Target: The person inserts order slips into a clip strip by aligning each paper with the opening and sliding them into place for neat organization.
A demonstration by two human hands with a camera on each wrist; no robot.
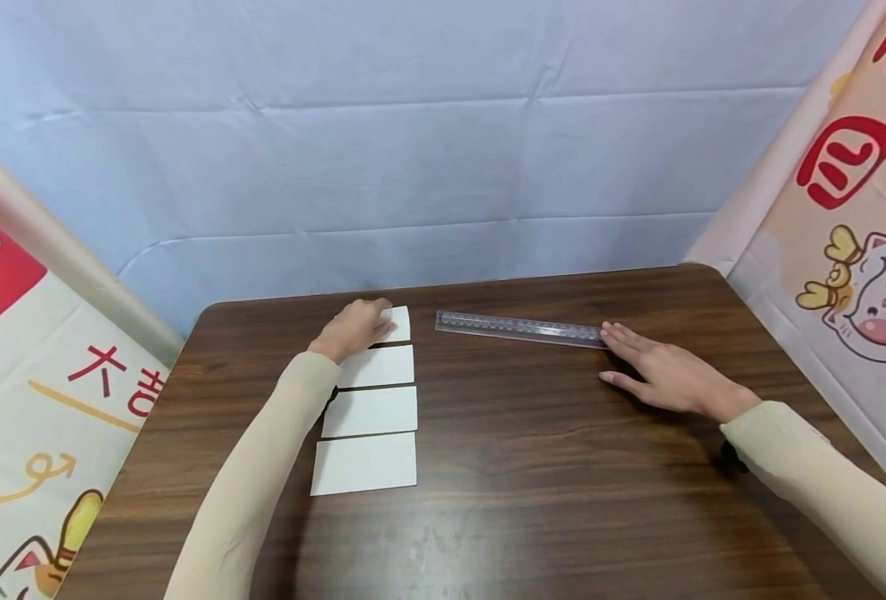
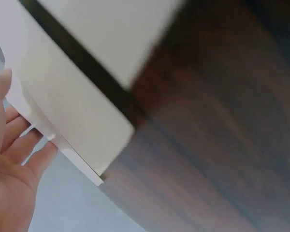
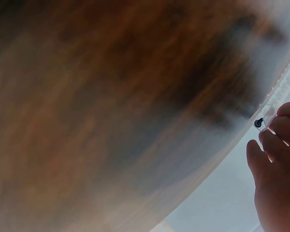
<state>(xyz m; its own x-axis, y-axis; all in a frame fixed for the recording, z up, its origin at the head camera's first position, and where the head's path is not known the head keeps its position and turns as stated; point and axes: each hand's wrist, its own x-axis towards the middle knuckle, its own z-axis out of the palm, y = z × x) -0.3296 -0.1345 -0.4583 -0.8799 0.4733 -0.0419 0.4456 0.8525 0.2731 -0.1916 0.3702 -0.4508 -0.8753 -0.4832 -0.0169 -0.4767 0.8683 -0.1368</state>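
Note:
Four white rectangular cards lie in a column on the left part of the brown wooden table (image 1: 533,467). At the farthest white card (image 1: 397,323) is my left hand (image 1: 352,329), gripping it between thumb and fingers. The left wrist view shows the fingers (image 2: 46,157) curled at a white edge, with the thumb over it. Nearer lie a second card (image 1: 382,367), a third (image 1: 371,412) and a fourth (image 1: 367,463). My right hand (image 1: 663,373) touches the right end of a long clear plastic strip (image 1: 518,326) with round bumps along it, fingers straight. A small black piece (image 3: 259,123) shows at the strip's end.
Light blue cloth (image 1: 412,167) hangs behind the table's back edge. Printed banners with cartoon cats stand at the left (image 1: 60,400) and right (image 1: 848,250). Bare wood lies between the cards and my right arm.

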